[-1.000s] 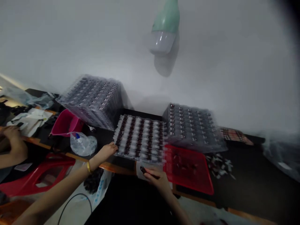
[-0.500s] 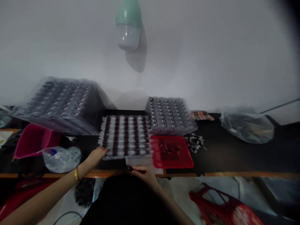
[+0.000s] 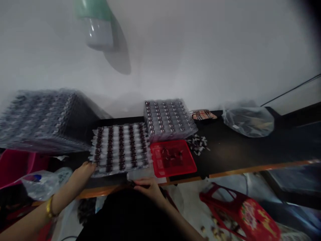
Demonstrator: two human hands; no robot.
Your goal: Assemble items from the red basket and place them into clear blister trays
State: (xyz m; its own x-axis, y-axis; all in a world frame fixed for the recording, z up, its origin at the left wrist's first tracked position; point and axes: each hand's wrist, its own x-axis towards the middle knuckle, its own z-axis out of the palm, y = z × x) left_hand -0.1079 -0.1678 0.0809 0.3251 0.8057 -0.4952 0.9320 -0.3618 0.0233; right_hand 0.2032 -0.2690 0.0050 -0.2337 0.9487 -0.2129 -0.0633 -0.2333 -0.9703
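A clear plastic tray [image 3: 120,149] filled with rows of small dark and white parts lies on the black table [image 3: 240,150] in front of me. My left hand [image 3: 81,174], with a gold bangle on the wrist, touches the tray's near left corner, fingers curled against it. My right hand [image 3: 146,187] is at the table's front edge below the tray, pinched on a small dark object I cannot make out. A small clear piece [image 3: 140,174] lies just above that hand.
A red mesh tray [image 3: 173,157] with dark bits sits right of the filled tray. Stacks of similar trays stand at back left [image 3: 40,120] and behind [image 3: 168,117]. Loose white parts [image 3: 198,144], a plastic bag [image 3: 248,117], a pink bin [image 3: 15,164] and a red stool [image 3: 240,211] surround.
The view has swung to the right, so everything has shifted left in the picture. Both hands stay at the tray's near edge, the right one still pinched on its small object.
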